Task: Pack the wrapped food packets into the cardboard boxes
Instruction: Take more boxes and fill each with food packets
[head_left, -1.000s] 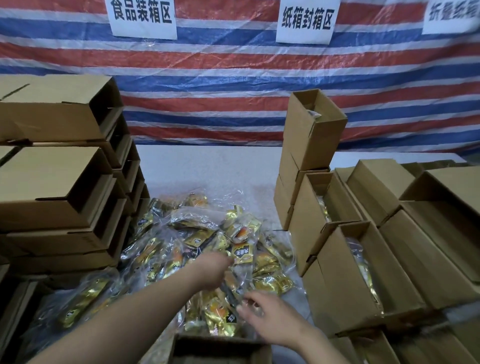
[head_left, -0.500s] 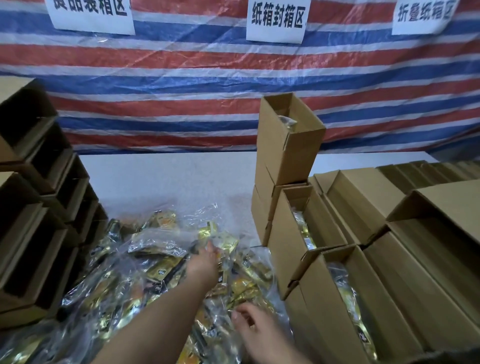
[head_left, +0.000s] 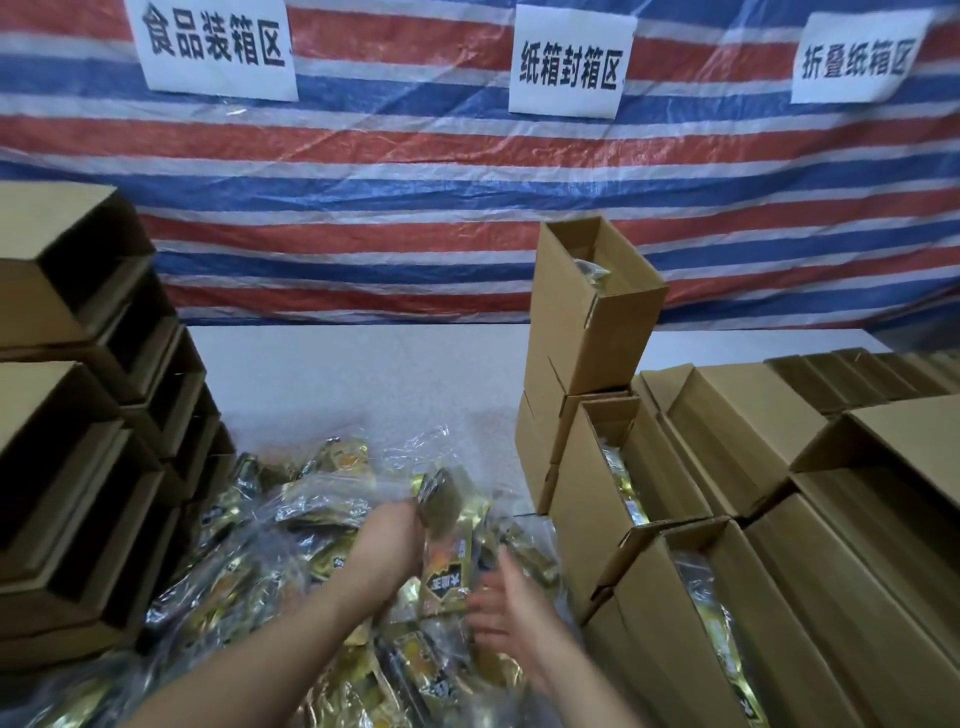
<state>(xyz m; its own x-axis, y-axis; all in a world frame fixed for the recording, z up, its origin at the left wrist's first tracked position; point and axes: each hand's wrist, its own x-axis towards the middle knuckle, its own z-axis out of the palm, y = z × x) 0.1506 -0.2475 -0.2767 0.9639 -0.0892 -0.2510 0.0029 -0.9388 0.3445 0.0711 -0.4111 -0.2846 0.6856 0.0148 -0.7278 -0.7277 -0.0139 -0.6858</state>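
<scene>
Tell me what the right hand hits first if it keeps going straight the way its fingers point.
The right hand has fingers spread, pointing up-left toward the gold food packet that the left hand holds up. It would likely meet that packet's lower edge first; motion blur leaves the depth uncertain.

Glossy gold foil packets (head_left: 448, 571) in clear crinkled plastic; matt brown cardboard boxes (head_left: 597, 306); woven striped tarpaulin (head_left: 415, 208).
</scene>
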